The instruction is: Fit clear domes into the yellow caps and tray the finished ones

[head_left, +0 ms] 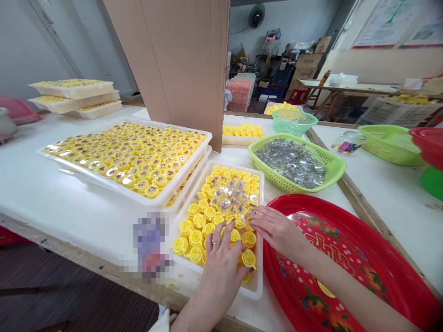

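My left hand (221, 263), with a ring on one finger, lies spread over yellow plastic caps (195, 237) in a white plastic tray (259, 221). My right hand (277, 228) reaches in from the right, its fingertips at clear domes (224, 203) seated in caps mid-tray. I cannot tell whether those fingertips pinch one. A fuller white tray of caps (104, 180) lies to the left. Ahead, a green basket (273, 173) holds loose clear domes (290, 161). My right forearm passes over a red patterned plastic tray (339, 258).
A cardboard partition (180, 60) stands on the white table behind the trays. Stacked trays of caps (74, 90) sit far left. Green baskets (391, 145) and a red basin (429, 145) stand right. A blurred patch (150, 244) covers the table's near edge.
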`<state>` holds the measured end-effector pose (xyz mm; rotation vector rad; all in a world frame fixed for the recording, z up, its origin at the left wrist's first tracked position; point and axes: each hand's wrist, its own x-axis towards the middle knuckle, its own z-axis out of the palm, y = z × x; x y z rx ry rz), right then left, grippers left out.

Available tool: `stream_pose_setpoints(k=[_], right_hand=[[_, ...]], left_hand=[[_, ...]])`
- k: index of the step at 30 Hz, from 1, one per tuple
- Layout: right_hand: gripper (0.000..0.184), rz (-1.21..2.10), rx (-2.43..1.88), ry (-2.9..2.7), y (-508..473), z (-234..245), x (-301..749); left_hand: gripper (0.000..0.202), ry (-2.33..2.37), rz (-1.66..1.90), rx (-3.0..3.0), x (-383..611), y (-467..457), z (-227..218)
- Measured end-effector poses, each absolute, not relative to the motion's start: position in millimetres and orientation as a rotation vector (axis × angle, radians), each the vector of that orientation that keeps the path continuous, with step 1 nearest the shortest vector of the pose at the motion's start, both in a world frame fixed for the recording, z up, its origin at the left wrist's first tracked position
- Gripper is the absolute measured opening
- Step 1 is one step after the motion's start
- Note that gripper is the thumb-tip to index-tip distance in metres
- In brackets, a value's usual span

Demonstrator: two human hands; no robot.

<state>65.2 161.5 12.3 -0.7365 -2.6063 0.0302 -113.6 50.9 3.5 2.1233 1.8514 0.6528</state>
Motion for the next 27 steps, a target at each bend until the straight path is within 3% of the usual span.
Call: stream_pose_setpoints(k=[10,17,22,27], right_hand=[[0.01,0.783,-1.094,-2.018,136.0,34.8,77.2],[0.032,1.638,-1.182,-1.444,71.0,56.0,83.8],[0.027,1.751,-1.224,-1.165,56.7,46.2,84.5],[0.028,1.524,-1.232,-0.891,55.5,38.4,91.4]], left_hand=[[0.03,1.606,0.827,1.932,-130.7,51.0,17.9],[0.03,1.42,0.846,1.749,-123.6,44.3,36.3],[0.026,1.342,0.878,1.589,-108.6,41.7,38.7],[0.024,1.306,0.961,1.607,-91.3,39.1,29.7]])
